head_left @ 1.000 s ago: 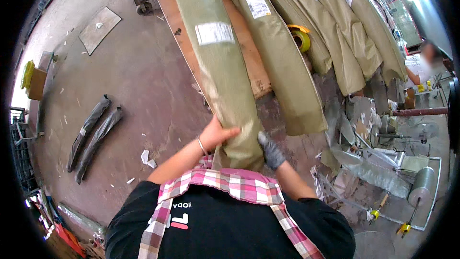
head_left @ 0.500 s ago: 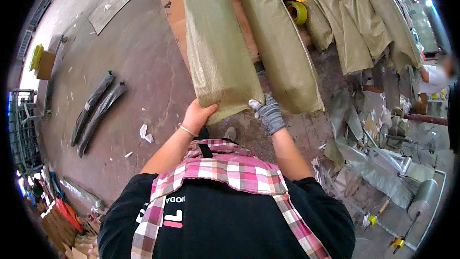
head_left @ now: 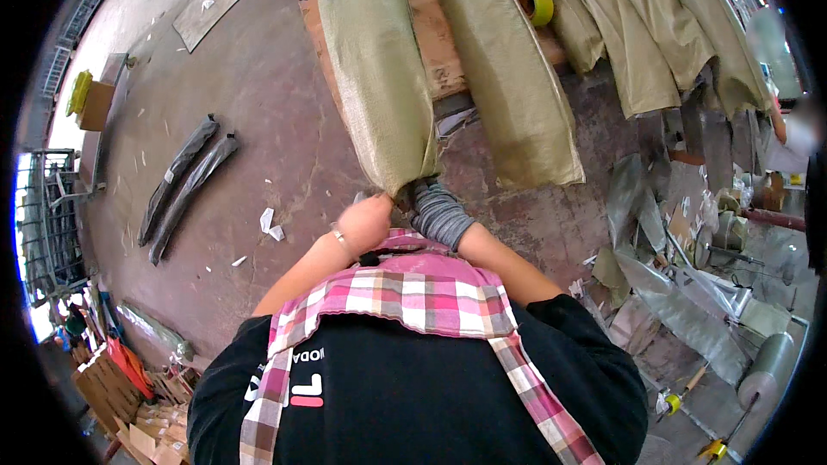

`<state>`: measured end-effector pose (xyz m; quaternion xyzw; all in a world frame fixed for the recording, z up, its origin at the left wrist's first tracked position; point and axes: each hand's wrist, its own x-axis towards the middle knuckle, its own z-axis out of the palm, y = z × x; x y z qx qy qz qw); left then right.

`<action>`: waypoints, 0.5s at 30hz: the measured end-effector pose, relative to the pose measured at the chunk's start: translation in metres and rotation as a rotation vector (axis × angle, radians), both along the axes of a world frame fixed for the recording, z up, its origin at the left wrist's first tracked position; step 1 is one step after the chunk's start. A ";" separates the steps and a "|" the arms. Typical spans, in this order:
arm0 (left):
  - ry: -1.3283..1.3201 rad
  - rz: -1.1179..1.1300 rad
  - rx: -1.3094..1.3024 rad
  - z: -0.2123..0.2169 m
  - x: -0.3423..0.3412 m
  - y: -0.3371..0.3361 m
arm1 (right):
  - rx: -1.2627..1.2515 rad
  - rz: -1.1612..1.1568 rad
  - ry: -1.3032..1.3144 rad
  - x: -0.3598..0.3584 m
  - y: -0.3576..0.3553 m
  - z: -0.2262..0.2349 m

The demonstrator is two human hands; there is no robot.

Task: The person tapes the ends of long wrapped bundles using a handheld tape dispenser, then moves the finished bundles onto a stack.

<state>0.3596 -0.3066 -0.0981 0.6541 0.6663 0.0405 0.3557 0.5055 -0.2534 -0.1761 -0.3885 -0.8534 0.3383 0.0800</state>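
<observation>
- Olive woven-wrapped parcel, upper centre, long axis running up-frame, narrowed lower end right at both hands!
- Left hand pinching that end; gloved right hand alongside, fingers hidden, can't tell.

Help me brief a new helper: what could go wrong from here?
The bunched end of the olive sack might slip from the left hand; the gloved right hand is beside it, fingers mostly hidden. That end hangs past the wooden board, so a hard pull could drag the sack. The black bundles on the floor could trip someone.
</observation>
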 end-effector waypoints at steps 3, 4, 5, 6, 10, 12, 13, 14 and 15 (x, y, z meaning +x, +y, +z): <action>0.122 0.098 0.132 0.044 -0.018 0.012 | -0.124 0.029 -0.122 -0.011 0.004 0.001; 0.092 0.181 0.459 0.045 -0.021 0.009 | -0.103 0.035 -0.113 -0.019 0.004 0.005; 0.146 0.062 0.545 0.044 -0.019 0.020 | -0.080 0.043 -0.108 -0.025 0.005 0.006; 0.196 -0.060 0.629 0.042 -0.016 0.036 | -0.097 0.070 -0.155 -0.032 0.006 0.003; 0.451 -0.211 0.760 0.002 -0.007 0.062 | -0.230 0.028 0.005 -0.020 0.020 -0.035; 0.472 -0.181 0.846 -0.014 -0.017 0.057 | -0.591 -0.261 0.415 0.011 0.011 0.001; 0.461 -0.176 0.861 -0.016 -0.014 0.060 | -0.669 -0.466 0.503 0.025 0.005 -0.004; 0.448 -0.175 0.872 -0.016 -0.009 0.061 | -0.309 -0.124 0.272 0.029 0.003 -0.012; 0.436 -0.173 0.882 -0.016 -0.005 0.062 | 0.047 0.215 0.028 0.029 0.000 -0.021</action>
